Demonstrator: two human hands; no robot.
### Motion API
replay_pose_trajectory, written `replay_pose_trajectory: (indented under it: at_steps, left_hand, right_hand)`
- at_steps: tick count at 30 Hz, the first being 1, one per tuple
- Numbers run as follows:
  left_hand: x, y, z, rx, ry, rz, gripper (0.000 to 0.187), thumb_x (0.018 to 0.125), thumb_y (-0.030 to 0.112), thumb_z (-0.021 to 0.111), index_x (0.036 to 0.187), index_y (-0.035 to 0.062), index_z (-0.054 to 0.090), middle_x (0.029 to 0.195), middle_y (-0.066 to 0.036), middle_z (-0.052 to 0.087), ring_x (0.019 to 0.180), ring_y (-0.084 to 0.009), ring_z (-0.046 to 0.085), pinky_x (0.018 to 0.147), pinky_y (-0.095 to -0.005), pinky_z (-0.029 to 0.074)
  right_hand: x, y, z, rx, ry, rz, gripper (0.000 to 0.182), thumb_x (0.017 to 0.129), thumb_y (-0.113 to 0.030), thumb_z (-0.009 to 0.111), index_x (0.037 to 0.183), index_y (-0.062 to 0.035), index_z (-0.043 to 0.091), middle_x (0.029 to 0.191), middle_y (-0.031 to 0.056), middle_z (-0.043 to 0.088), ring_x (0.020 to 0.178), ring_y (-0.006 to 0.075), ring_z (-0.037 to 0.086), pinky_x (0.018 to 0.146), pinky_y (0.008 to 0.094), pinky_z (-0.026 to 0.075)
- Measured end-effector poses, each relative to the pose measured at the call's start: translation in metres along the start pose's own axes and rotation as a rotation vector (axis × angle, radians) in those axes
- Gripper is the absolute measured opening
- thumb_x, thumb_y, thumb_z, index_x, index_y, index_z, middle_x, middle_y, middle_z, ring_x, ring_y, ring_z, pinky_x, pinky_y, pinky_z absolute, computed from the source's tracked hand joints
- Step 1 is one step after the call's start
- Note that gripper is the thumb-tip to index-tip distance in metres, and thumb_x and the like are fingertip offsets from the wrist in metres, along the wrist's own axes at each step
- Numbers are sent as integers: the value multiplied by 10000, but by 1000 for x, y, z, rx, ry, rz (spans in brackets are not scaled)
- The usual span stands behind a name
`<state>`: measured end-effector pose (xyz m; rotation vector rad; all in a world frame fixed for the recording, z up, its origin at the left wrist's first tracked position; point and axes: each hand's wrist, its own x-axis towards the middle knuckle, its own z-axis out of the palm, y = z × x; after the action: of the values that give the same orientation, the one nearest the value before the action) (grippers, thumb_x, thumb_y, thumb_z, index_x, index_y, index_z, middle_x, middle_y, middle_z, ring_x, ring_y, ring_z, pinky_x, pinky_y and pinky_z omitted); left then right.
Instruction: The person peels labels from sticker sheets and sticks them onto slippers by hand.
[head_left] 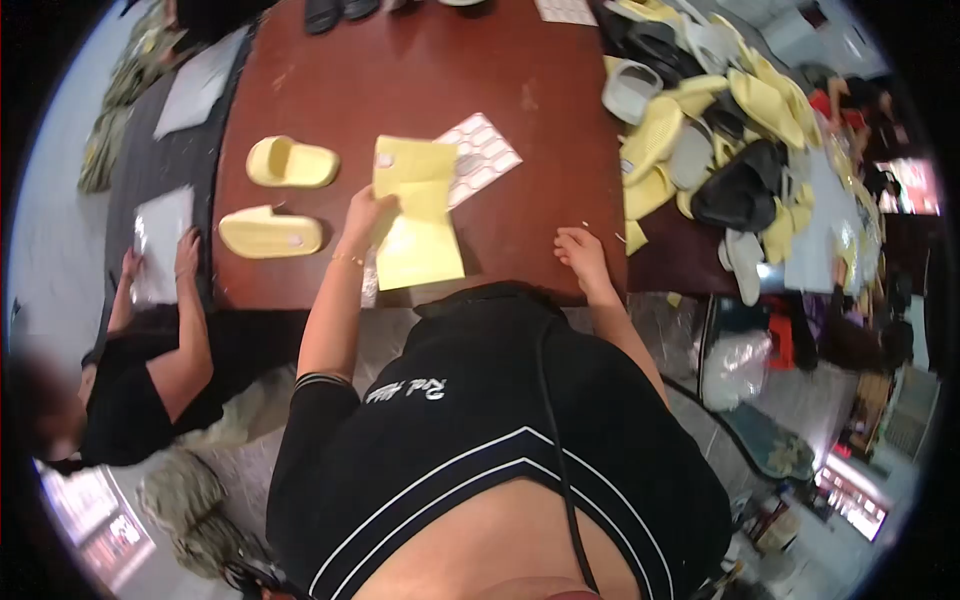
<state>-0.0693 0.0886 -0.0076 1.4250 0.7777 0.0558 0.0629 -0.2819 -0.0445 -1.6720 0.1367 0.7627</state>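
My left hand (368, 215) grips the left edge of a creased yellow sheet (418, 225), which has a small whitish sticker near its upper left corner. Behind the sheet, a white sheet of outlined oval labels (487, 155) lies on the red-brown table (420, 60). My right hand (580, 250) is at the table's right front part, its fingers curled; whether they pinch anything small is too fine to make out. Left of the yellow sheet lie two yellow slippers, the upper one (292, 162) and the lower one (270, 233), the latter with a small sticker on it.
A pile of yellow, black and grey slippers (690, 130) covers the right side. At the left, a co-worker's hands hold a clear plastic bag (163, 245). Dark slippers (322, 14) sit at the far edge. More people are at the far right.
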Motion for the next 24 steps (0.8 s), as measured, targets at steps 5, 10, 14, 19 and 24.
replay_pose_trajectory:
  at_steps: [5, 10, 14, 19, 24]
  left_hand:
    - [-3, -24, 13, 848, 633, 414, 546, 776, 166, 674, 1265, -1, 497, 1184, -215, 553, 1063, -374, 541, 908, -433, 438]
    - [-23, -33, 40, 1122, 336, 712, 503, 812, 210, 674, 1268, 69, 515, 1269, -201, 497, 1184, -370, 454, 993, -443, 376]
    - [-39, -45, 55, 1196, 116, 689, 467, 813, 246, 668, 1238, 92, 549, 1318, -176, 480, 1255, -366, 409, 1031, -449, 344]
    - [-43, -44, 54, 1168, 185, 702, 506, 795, 225, 687, 1259, 105, 523, 1337, -186, 456, 1254, -376, 401, 1032, -462, 330]
    - [-48, -43, 48, 1065, 236, 664, 498, 808, 194, 684, 1265, 93, 513, 1319, -193, 461, 1259, -378, 395, 1035, -459, 331]
  right_hand:
    - [20, -9, -41, 75, 236, -148, 219, 892, -90, 563, 1088, -8, 614, 864, 37, 637, 680, 92, 583, 592, 207, 465]
    - [56, -31, -91, 82, 415, -168, 231, 882, -113, 572, 1081, -7, 623, 861, 33, 629, 672, 98, 576, 580, 212, 458]
    - [93, -55, -110, 56, 416, -101, 303, 847, -161, 613, 1118, -26, 632, 954, 58, 622, 825, 139, 574, 686, 273, 473]
    - [148, -59, -122, -141, 340, -115, 421, 823, -200, 643, 1210, -38, 602, 1082, 101, 624, 1003, 194, 563, 861, 342, 457]
    - [163, -66, -118, -239, 397, -172, 472, 788, -137, 641, 1249, -50, 589, 1160, 150, 623, 1045, 233, 581, 894, 331, 438]
